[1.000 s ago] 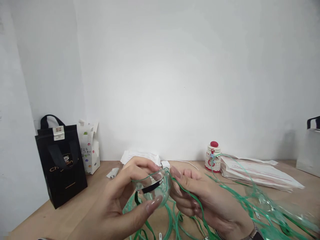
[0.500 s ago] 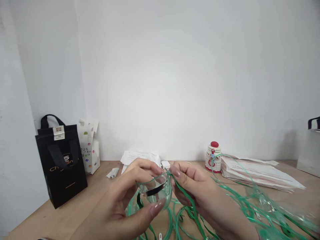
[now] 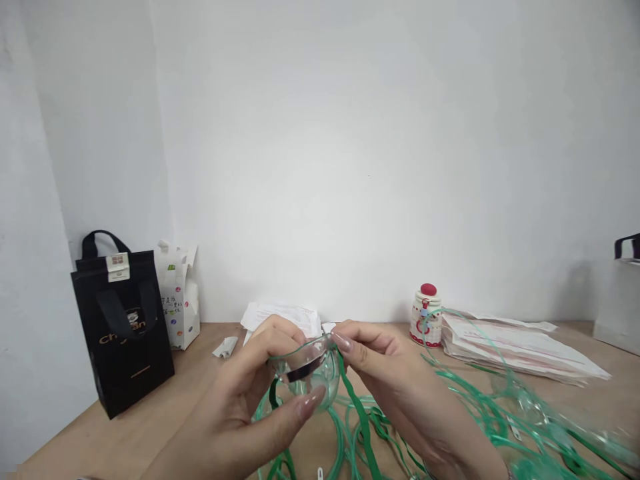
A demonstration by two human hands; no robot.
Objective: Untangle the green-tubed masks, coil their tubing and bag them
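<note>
Two bare hands hold a clear green mask (image 3: 311,373) above a wooden table (image 3: 150,427). The left hand (image 3: 240,407) grips the mask, thumb beneath, fingers over its rim. The right hand (image 3: 395,387) pinches a green strap (image 3: 357,413) at the mask's right edge. Tangled green tubing (image 3: 480,407) spreads right of the grip. A black bag (image 3: 123,327) stands far to its left.
</note>
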